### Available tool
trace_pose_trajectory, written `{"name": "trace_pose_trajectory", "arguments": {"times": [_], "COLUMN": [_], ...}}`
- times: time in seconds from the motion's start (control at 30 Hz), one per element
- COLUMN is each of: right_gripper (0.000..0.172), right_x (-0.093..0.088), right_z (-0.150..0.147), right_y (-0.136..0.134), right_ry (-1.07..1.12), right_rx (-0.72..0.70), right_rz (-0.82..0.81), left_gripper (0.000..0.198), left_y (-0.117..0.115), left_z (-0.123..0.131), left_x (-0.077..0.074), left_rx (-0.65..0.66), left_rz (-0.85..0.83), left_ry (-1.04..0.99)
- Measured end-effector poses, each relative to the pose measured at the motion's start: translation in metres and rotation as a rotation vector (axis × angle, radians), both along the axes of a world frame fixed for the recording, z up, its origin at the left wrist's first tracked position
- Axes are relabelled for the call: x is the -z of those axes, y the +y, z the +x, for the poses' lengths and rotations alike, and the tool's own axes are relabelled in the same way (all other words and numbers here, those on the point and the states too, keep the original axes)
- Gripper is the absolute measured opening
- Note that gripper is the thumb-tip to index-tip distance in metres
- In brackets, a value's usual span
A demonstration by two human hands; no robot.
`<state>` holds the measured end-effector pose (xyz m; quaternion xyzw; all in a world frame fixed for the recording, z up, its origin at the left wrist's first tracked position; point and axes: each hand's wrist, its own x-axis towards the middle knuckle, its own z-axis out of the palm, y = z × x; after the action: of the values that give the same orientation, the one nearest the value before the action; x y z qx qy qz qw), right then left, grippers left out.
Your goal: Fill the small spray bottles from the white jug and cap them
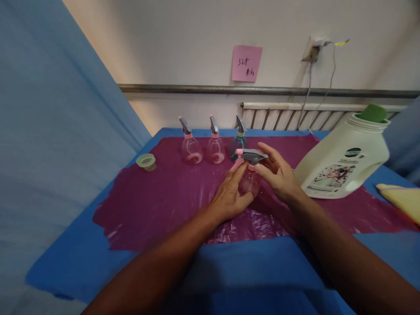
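Got a plain pale wall straight ahead, kinda dim overall but warmer low on the left, with a handwritten pink note near the middle and a socket with dangling cords off to the right. Also got a grey metal pipe across it, a white radiator-looking thing below that, and a big blue curtain down the left side. Then a blue-covered tabletop under a crinkly purple plastic sheet, plus some pale floor at bottom left.

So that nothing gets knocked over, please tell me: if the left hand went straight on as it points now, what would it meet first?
Most likely the nearest spray bottle, which the left hand already touches; depth beyond it is unclear.
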<state>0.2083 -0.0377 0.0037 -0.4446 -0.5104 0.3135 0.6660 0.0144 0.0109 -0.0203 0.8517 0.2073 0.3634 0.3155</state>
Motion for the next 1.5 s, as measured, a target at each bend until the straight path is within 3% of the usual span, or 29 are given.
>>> {"name": "trace_pose_trajectory", "arguments": {"times": [0.27, 0.4, 0.53, 0.7, 0.9, 1.17, 1.4, 1.5], "right_gripper": [0.073, 0.071, 0.076, 0.082, 0.070, 0.070, 0.078, 0.077], "right_x": [-0.002, 0.001, 0.005, 0.001, -0.004, 0.002, 0.000, 0.001], "right_z": [0.009, 0.004, -0.003, -0.007, -0.004, -0.009, -0.009, -0.006], "right_y": [-0.004, 0.003, 0.012, 0.007, -0.007, 0.006, -0.008, -0.011], "right_ry": [-0.084, -0.113, -0.111, -0.140, -0.142, -0.170, -0.109, -0.120], "right_rx": [-0.053, 0.032, 0.098, 0.026, 0.011, 0.191, 0.013, 0.010], "right_rz": [-0.027, 0.028, 0.058, 0.087, 0.045, 0.065, 0.053, 0.038], "left_gripper": [0.095, 0.107, 0.107, 0.106, 0.109, 0.109, 0.112, 0.114], "left_y": [-0.001, -0.002, -0.001, 0.001, 0.000, -0.001, 0.000, 0.000], "left_z": [-0.001, -0.001, 0.000, 0.000, -0.001, 0.000, -0.001, 0.000], "left_x": [0.001, 0.001, -0.002, -0.002, -0.001, -0.004, -0.005, -0.004], "left_rx": [-0.027, -0.009, 0.019, 0.023, 0.001, 0.012, 0.017, 0.007], "left_rz": [-0.016, -0.033, -0.013, -0.037, -0.048, -0.037, -0.056, -0.057], "left_ry": [0.033, 0.022, -0.024, -0.005, 0.027, 0.021, 0.066, 0.063]}}
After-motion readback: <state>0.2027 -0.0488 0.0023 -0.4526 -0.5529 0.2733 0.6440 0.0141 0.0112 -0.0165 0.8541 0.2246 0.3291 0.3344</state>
